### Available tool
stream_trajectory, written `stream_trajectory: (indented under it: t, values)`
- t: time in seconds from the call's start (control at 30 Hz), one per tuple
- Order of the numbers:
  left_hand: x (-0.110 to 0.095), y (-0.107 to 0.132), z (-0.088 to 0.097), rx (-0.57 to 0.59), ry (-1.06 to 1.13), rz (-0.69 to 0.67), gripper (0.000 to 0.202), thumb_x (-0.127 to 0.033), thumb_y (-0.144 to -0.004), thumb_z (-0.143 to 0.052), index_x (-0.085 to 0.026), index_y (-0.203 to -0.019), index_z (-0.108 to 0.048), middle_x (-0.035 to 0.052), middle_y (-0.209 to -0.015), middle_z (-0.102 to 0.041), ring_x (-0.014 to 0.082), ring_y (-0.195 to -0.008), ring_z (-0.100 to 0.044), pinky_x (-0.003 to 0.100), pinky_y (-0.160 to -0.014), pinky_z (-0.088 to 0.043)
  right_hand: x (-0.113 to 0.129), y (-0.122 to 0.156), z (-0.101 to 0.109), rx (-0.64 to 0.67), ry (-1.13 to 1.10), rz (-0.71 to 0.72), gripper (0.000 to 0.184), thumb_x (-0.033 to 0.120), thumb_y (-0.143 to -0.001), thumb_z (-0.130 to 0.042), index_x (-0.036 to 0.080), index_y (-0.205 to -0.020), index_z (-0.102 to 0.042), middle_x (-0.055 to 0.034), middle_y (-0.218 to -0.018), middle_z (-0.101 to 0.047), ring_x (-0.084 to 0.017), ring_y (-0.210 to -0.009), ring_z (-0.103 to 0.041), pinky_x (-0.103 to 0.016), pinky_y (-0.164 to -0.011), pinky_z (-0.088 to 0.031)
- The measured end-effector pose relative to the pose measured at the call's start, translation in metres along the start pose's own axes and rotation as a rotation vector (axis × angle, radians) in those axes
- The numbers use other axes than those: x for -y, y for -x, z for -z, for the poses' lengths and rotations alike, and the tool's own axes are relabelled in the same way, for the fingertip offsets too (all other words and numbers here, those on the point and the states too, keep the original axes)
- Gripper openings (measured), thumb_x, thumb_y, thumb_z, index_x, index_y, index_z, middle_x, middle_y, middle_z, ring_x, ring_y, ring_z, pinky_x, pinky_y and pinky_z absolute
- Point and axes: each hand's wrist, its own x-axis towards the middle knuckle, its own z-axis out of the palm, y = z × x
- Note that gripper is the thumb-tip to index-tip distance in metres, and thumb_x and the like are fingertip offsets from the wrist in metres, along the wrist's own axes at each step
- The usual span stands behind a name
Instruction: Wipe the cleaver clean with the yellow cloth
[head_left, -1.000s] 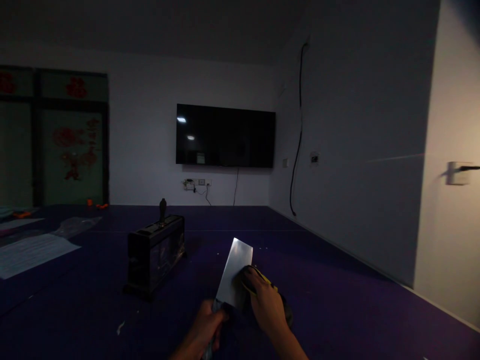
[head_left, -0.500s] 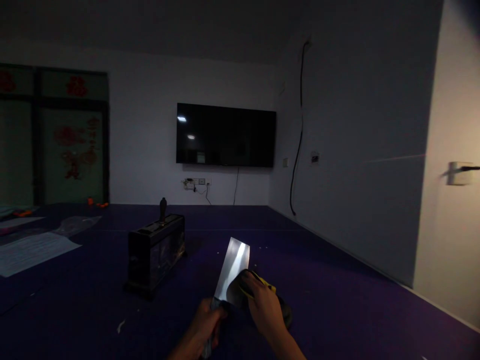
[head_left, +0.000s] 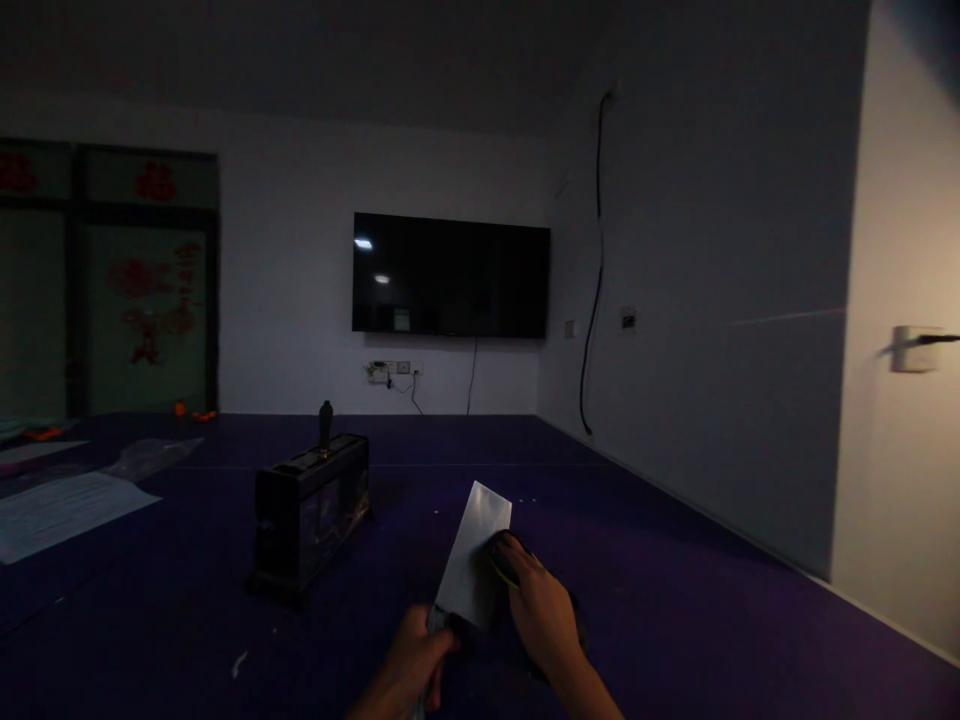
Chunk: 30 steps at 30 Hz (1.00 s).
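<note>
My left hand is closed round the handle of a cleaver. Its broad metal blade points up and away from me, tilted to the right. My right hand grips a rounded black tool with a yellow edge, probably a knife sharpener, against the right side of the blade. My fingers cover most of this tool. Left of the cleaver stands a black knife block, with one dark handle sticking up from its top.
The dark purple tabletop runs back to the wall. Printed paper and clear plastic wrap lie at the left, with small orange things behind. A small white scrap lies near the front. A television hangs on the wall.
The blade has turned and shifted slightly right, and its bright glare is gone. My right hand has moved a little to the right, and less of the tool's yellow shows.
</note>
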Motion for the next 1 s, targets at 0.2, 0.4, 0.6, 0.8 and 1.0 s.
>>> stream_trajectory:
  t: [0.2, 0.4, 0.6, 0.8, 1.0]
  values:
    - [0.004, -0.004, 0.001, -0.036, 0.060, -0.060, 0.008, -0.018, -0.071, -0.043, -0.018, -0.070, -0.051, -0.0103, -0.035, -0.036, 0.0056, -0.025, -0.030, 0.016, -0.030, -0.020, 0.010, 0.006, -0.005, 0.067, -0.034, 0.024, 0.059, 0.001, -0.066, -0.041, 0.021, -0.119, -0.056, -0.0044, -0.127, -0.053, -0.019, -0.114, -0.051, -0.030, -0.096, -0.038]
    - [0.006, -0.005, 0.004, 0.004, 0.118, -0.127, 0.009, -0.020, -0.066, -0.047, -0.017, -0.058, -0.050, -0.0090, -0.036, -0.035, 0.0039, -0.026, -0.027, 0.015, -0.030, -0.018, 0.018, 0.011, -0.009, 0.087, -0.043, 0.053, 0.053, 0.002, -0.066, -0.042, 0.019, -0.112, -0.061, -0.0052, -0.121, -0.059, -0.020, -0.113, -0.052, -0.031, -0.096, -0.038]
    - [0.007, -0.009, 0.006, 0.048, 0.089, -0.087, 0.007, -0.022, -0.070, -0.045, -0.018, -0.072, -0.050, -0.0100, -0.034, -0.038, 0.0057, -0.025, -0.029, 0.017, -0.030, -0.019, 0.012, 0.007, -0.008, 0.030, -0.028, 0.031, 0.059, 0.000, -0.064, -0.040, 0.020, -0.118, -0.056, -0.0039, -0.128, -0.052, -0.018, -0.114, -0.051, -0.030, -0.095, -0.040]
    - [0.009, -0.011, 0.002, 0.021, -0.009, -0.011, 0.012, -0.019, -0.075, -0.042, -0.018, -0.087, -0.045, -0.0120, -0.034, -0.038, 0.0080, -0.023, -0.032, 0.017, -0.028, -0.022, -0.003, 0.002, -0.004, -0.034, -0.039, -0.012, 0.060, 0.000, -0.067, -0.038, 0.020, -0.121, -0.054, -0.0029, -0.132, -0.048, -0.016, -0.117, -0.048, -0.027, -0.097, -0.038]
    - [0.009, -0.010, 0.001, -0.015, 0.038, 0.002, 0.009, -0.020, -0.074, -0.045, -0.019, -0.083, -0.046, -0.0119, -0.033, -0.037, 0.0077, -0.021, -0.031, 0.017, -0.029, -0.022, -0.002, 0.002, -0.006, 0.024, -0.072, -0.007, 0.058, 0.001, -0.067, -0.038, 0.022, -0.118, -0.056, -0.0032, -0.129, -0.052, -0.017, -0.115, -0.051, -0.028, -0.097, -0.037]
